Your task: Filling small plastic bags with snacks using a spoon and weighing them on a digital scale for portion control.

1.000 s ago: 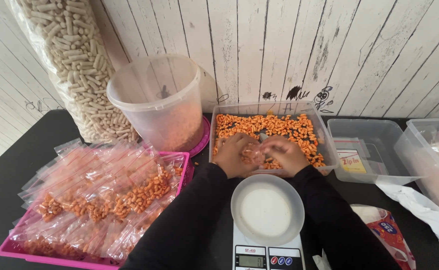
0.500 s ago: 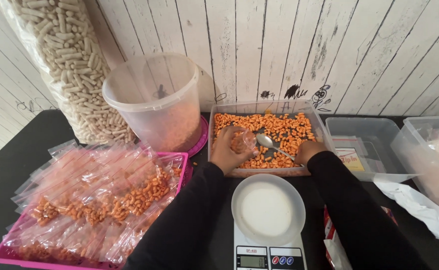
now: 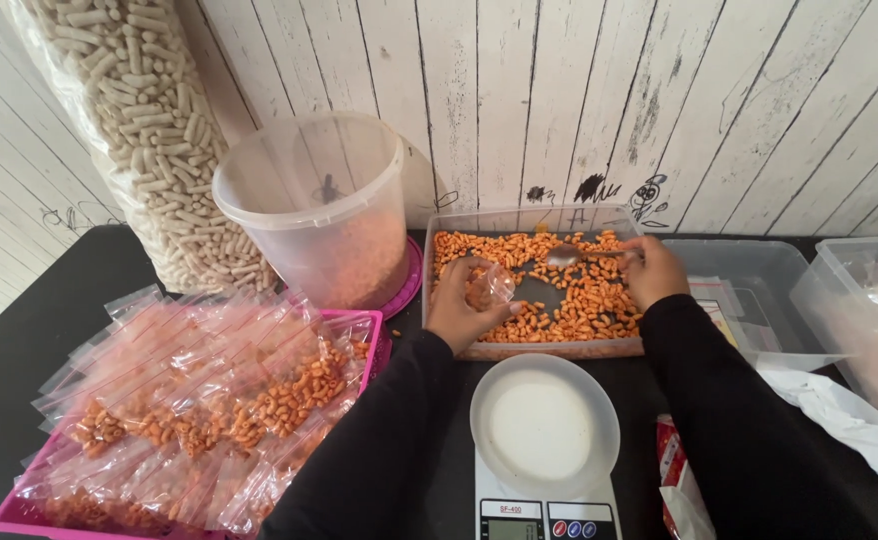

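Observation:
My left hand [image 3: 462, 308] holds a small clear plastic bag [image 3: 489, 285] with a few orange snack pieces in it, over the near left part of a clear rectangular tub [image 3: 529, 350]. The tub holds many orange snack pieces [image 3: 579, 305]. My right hand [image 3: 654, 270] grips the handle of a metal spoon [image 3: 564, 255], whose bowl lies on the pieces at the far middle of the tub. Just in front of the tub stands a digital kitchen scale [image 3: 544, 505] with a white round dish [image 3: 544, 425] on it.
A pink tray [image 3: 359, 345] at the left carries several filled clear bags [image 3: 209, 400]. Behind it stand a clear bucket [image 3: 314, 200] and a big sack of pale puffed sticks [image 3: 134, 120]. Clear tubs [image 3: 759, 290] and a crumpled white bag [image 3: 839, 420] lie at the right.
My hands have parted: the right one swung the spoon from the tub's near side to its far right side. The left hand still holds the small bag, a little lower.

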